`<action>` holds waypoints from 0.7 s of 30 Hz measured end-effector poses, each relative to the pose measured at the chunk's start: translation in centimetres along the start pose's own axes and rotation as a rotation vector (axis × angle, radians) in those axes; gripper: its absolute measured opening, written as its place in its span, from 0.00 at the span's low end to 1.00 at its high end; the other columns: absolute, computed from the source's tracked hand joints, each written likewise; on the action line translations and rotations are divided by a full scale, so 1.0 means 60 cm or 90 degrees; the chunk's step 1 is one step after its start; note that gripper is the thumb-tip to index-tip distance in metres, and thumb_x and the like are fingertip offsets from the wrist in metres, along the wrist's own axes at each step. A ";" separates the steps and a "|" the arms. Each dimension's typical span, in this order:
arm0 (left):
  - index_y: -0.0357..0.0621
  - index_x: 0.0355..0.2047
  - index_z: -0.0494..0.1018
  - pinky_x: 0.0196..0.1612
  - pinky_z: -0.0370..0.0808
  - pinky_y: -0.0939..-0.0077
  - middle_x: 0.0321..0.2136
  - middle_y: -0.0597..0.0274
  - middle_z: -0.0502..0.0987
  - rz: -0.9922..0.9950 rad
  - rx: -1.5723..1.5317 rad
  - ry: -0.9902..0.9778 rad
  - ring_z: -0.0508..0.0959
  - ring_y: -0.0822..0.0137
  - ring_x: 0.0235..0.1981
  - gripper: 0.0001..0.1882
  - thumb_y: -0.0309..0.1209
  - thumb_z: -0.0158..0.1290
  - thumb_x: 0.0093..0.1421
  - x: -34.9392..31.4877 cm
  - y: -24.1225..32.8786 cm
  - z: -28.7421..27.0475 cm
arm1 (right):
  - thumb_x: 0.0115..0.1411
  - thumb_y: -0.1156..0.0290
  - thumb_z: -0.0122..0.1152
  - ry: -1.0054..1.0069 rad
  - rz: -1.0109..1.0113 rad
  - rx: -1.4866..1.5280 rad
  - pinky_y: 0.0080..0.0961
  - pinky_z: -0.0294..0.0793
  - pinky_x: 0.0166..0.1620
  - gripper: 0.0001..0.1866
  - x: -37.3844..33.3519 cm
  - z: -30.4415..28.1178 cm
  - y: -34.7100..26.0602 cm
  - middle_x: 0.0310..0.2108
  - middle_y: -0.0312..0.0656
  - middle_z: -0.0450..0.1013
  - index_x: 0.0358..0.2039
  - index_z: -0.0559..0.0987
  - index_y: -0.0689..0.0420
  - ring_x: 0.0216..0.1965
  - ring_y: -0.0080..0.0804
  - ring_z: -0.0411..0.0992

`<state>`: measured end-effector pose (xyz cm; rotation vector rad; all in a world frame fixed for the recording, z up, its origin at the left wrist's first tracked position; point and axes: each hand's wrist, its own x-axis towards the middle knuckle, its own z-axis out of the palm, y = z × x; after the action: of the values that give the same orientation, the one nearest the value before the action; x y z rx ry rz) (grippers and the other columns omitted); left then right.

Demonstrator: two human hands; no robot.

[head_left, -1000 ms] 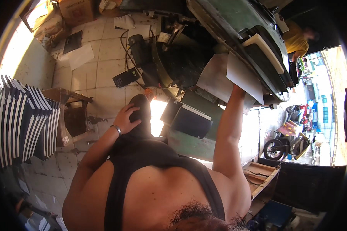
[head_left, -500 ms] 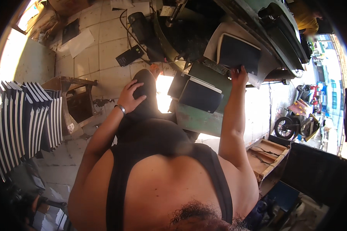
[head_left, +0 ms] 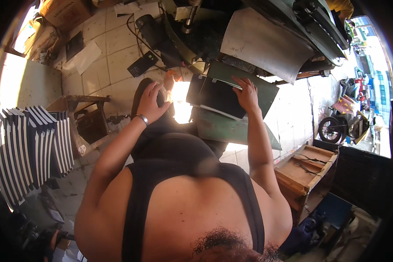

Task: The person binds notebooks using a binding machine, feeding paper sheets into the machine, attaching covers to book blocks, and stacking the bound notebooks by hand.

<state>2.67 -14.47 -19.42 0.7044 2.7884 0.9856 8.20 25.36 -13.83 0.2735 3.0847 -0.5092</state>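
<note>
My right hand (head_left: 248,97) is at the right end of a dark hardcover book (head_left: 222,99), its fingers stretched out and touching the book near its upper corner. Pale page edges show along the book's near side. Another dark cover (head_left: 194,88) lies beside it to the left, partly hidden. Both rest on a green metal table (head_left: 216,126). My left hand (head_left: 153,104) is open by my left knee, fingers and thumb apart, holding nothing.
A curved grey sheet (head_left: 266,43) lies on the green machine (head_left: 301,26) beyond the table. Tall stacks of dark books (head_left: 26,153) stand at left beside a wooden stool (head_left: 85,118). A wooden crate (head_left: 308,170) sits at right. A black box (head_left: 142,63) lies on the tiled floor.
My right hand has moved from the book on the grey sheet back to the green table. The sheet is bare now. My left hand has shifted off my knee, and the view has turned slightly.
</note>
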 end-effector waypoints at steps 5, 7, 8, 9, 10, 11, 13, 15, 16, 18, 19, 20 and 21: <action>0.34 0.71 0.49 0.72 0.52 0.62 0.70 0.35 0.52 -0.022 -0.311 -0.095 0.53 0.48 0.73 0.50 0.44 0.62 0.57 0.071 0.027 0.110 | 0.49 0.59 0.78 0.211 0.265 0.066 0.43 0.63 0.65 0.53 -0.064 0.126 0.089 0.64 0.56 0.62 0.71 0.56 0.50 0.64 0.52 0.62; 0.30 0.71 0.45 0.72 0.52 0.65 0.70 0.35 0.51 -0.207 -0.409 -0.206 0.53 0.49 0.73 0.54 0.47 0.62 0.58 0.096 0.046 0.153 | 0.49 0.56 0.78 0.179 0.466 0.158 0.42 0.64 0.65 0.54 -0.087 0.157 0.113 0.63 0.55 0.64 0.71 0.57 0.52 0.64 0.52 0.63; 0.27 0.71 0.42 0.72 0.52 0.67 0.71 0.34 0.50 -0.231 -0.413 -0.270 0.53 0.49 0.73 0.57 0.51 0.61 0.58 0.109 0.058 0.159 | 0.47 0.53 0.80 0.185 0.469 0.235 0.40 0.66 0.63 0.54 -0.101 0.173 0.134 0.62 0.54 0.65 0.69 0.60 0.54 0.63 0.51 0.66; 0.27 0.71 0.42 0.72 0.52 0.67 0.71 0.34 0.50 -0.233 -0.415 -0.275 0.53 0.49 0.73 0.57 0.51 0.61 0.58 0.115 0.048 0.178 | 0.47 0.53 0.80 0.183 0.474 0.232 0.40 0.66 0.63 0.54 -0.101 0.175 0.136 0.62 0.54 0.65 0.69 0.60 0.54 0.63 0.51 0.66; 0.27 0.71 0.41 0.72 0.52 0.68 0.71 0.34 0.50 -0.225 -0.389 -0.289 0.53 0.49 0.73 0.57 0.51 0.61 0.58 0.116 0.033 0.198 | 0.46 0.52 0.80 0.166 0.490 0.233 0.40 0.67 0.63 0.53 -0.102 0.176 0.125 0.60 0.54 0.67 0.68 0.61 0.55 0.62 0.50 0.67; 0.27 0.71 0.41 0.72 0.53 0.68 0.71 0.34 0.50 -0.218 -0.362 -0.302 0.53 0.50 0.73 0.58 0.52 0.61 0.57 0.117 0.018 0.219 | 0.46 0.52 0.80 0.149 0.507 0.234 0.40 0.67 0.62 0.53 -0.100 0.175 0.114 0.59 0.53 0.68 0.67 0.63 0.55 0.61 0.49 0.68; 0.28 0.72 0.39 0.72 0.53 0.66 0.71 0.35 0.50 -0.223 -0.321 -0.313 0.54 0.49 0.72 0.58 0.54 0.59 0.59 0.120 0.008 0.239 | 0.45 0.52 0.81 0.162 0.522 0.216 0.39 0.68 0.61 0.51 -0.101 0.171 0.103 0.57 0.51 0.70 0.66 0.65 0.56 0.59 0.48 0.69; 0.31 0.72 0.40 0.68 0.60 0.67 0.66 0.36 0.61 -0.198 -0.334 -0.340 0.63 0.51 0.68 0.54 0.50 0.58 0.62 0.128 0.002 0.253 | 0.44 0.53 0.81 0.184 0.519 0.218 0.39 0.69 0.60 0.50 -0.098 0.171 0.103 0.54 0.49 0.71 0.65 0.66 0.56 0.58 0.47 0.70; 0.32 0.72 0.38 0.67 0.61 0.67 0.65 0.38 0.63 -0.211 -0.296 -0.362 0.65 0.52 0.67 0.51 0.47 0.56 0.65 0.126 0.003 0.255 | 0.44 0.53 0.81 0.181 0.523 0.217 0.39 0.69 0.60 0.50 -0.101 0.174 0.106 0.54 0.49 0.71 0.65 0.66 0.56 0.58 0.47 0.70; 0.32 0.72 0.37 0.67 0.62 0.67 0.65 0.38 0.63 -0.201 -0.312 -0.353 0.65 0.52 0.67 0.52 0.47 0.56 0.65 0.122 -0.001 0.263 | 0.44 0.54 0.82 0.227 0.493 0.238 0.35 0.71 0.57 0.48 -0.106 0.178 0.111 0.51 0.47 0.73 0.63 0.69 0.58 0.52 0.42 0.73; 0.32 0.73 0.35 0.67 0.62 0.67 0.66 0.38 0.63 -0.186 -0.329 -0.339 0.66 0.52 0.67 0.52 0.46 0.56 0.65 0.118 -0.006 0.268 | 0.44 0.54 0.82 0.223 0.494 0.240 0.35 0.71 0.57 0.48 -0.106 0.179 0.112 0.51 0.47 0.73 0.63 0.69 0.58 0.52 0.42 0.73; 0.32 0.73 0.35 0.67 0.62 0.67 0.66 0.38 0.63 -0.189 -0.327 -0.340 0.66 0.52 0.67 0.52 0.46 0.56 0.65 0.116 -0.011 0.272 | 0.44 0.54 0.82 0.230 0.489 0.255 0.34 0.71 0.57 0.48 -0.106 0.180 0.113 0.51 0.47 0.73 0.63 0.70 0.58 0.52 0.41 0.74; 0.32 0.73 0.34 0.67 0.62 0.67 0.66 0.36 0.62 -0.186 -0.349 -0.341 0.65 0.51 0.67 0.53 0.46 0.57 0.65 0.117 -0.013 0.276 | 0.44 0.55 0.82 0.239 0.484 0.269 0.34 0.71 0.56 0.47 -0.105 0.179 0.113 0.52 0.46 0.73 0.62 0.70 0.58 0.51 0.39 0.74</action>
<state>0.14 -2.36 -32.49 0.3885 1.9635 1.2022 15.31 27.15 -25.97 1.6084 2.7881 -1.1290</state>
